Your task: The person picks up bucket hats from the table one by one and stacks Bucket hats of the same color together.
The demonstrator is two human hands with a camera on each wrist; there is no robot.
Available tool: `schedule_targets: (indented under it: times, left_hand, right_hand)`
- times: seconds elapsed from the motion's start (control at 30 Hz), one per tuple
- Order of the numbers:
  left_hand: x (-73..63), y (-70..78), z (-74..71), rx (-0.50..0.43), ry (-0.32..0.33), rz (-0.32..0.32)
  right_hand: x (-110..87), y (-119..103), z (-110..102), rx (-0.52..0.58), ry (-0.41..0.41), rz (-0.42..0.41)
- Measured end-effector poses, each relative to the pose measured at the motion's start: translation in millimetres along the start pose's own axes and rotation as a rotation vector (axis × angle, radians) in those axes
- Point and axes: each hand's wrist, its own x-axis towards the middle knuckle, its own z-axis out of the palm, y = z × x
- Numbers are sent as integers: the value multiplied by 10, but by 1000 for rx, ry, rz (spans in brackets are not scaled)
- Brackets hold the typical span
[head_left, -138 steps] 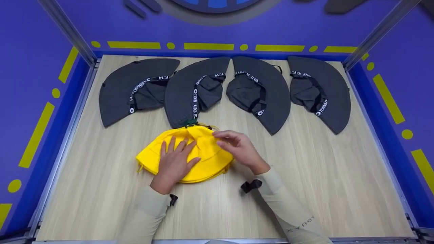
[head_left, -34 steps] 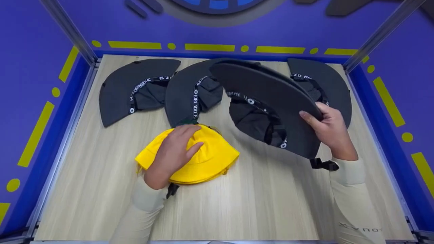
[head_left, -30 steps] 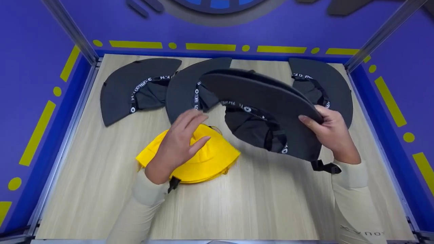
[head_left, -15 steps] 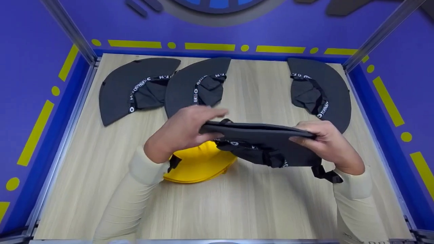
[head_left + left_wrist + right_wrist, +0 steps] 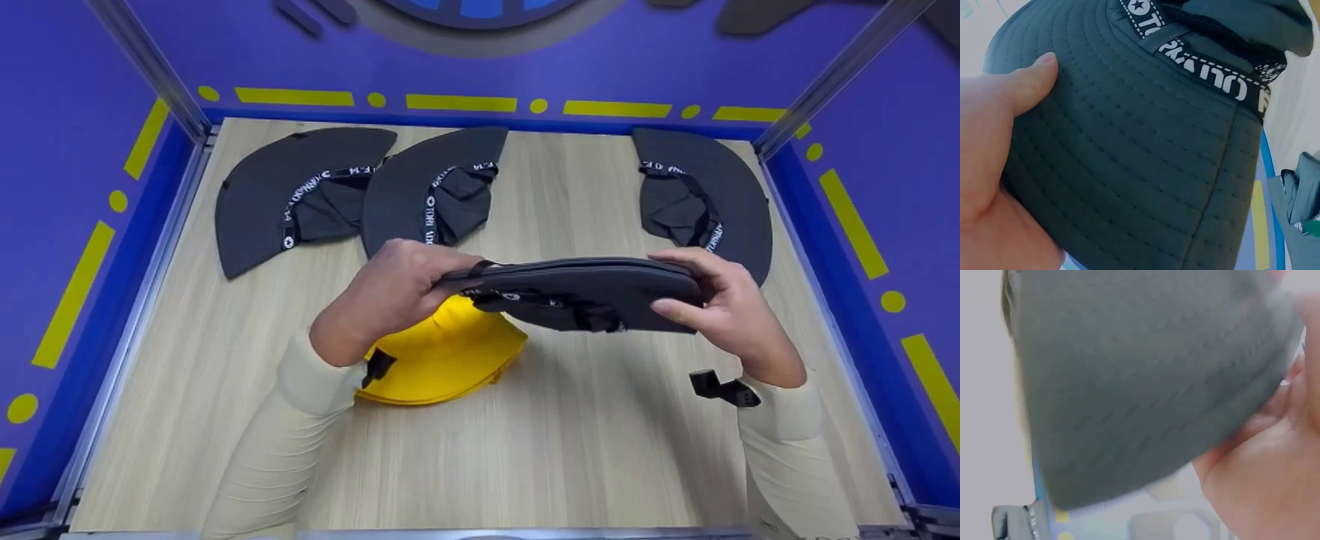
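Note:
A dark grey bucket hat [image 5: 592,289], folded in half, is held up over the table between both hands, its brim almost edge-on in the head view. My left hand [image 5: 394,289] grips the brim's left end; in the left wrist view the thumb [image 5: 1033,81] presses on the stitched brim near a lettered band [image 5: 1207,73]. At the other end, my right hand [image 5: 724,304] holds the brim with fingers over the top edge and thumb in front. Partly covered by the left hand and held hat, a folded yellow bucket hat [image 5: 450,356] lies on the table.
Two more folded grey hats lie at the back left, the outer hat [image 5: 255,195] touching the inner hat [image 5: 397,180]. Another grey hat [image 5: 742,202] lies at the back right. Purple panels [image 5: 480,67] wall in the wooden table [image 5: 540,450] on three sides.
The right hand took the third grey hat off the back row and brought it forward. The left hand left the yellow hat and took hold of the grey brim, which now lies more level.

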Motion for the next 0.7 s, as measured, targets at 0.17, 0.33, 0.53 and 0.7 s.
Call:
schedule_targets:
  times: [0.17,0.33,0.53,0.7]
  left_hand:
    - [-20,-4,-50,32,93,65]
    - [-18,1,-48,27,142,124]
    - [-42,-3,29,53,174,205]
    - [-84,-29,95,124,182,234]
  right_hand:
    - [-55,235,-165,418,-103,47]
    - [-55,601,-250,975,-443,181]
    - [-128,928,-56,1339,-798,565]
    - [-171,950,66,1201,-902,594]
